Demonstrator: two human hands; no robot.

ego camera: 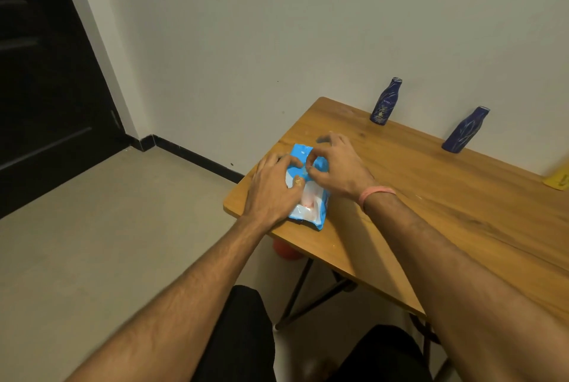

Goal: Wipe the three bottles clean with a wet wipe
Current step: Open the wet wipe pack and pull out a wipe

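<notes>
left hand presses wipe pack | right hand pinches its flap | contents unclear

Right of the blue wipes pack, at the picture's right edge, a yellow thing is cut off and blurred. The left hand and the right hand cover much of the pack. Below it, an orange round thing is half hidden under the table.
</notes>
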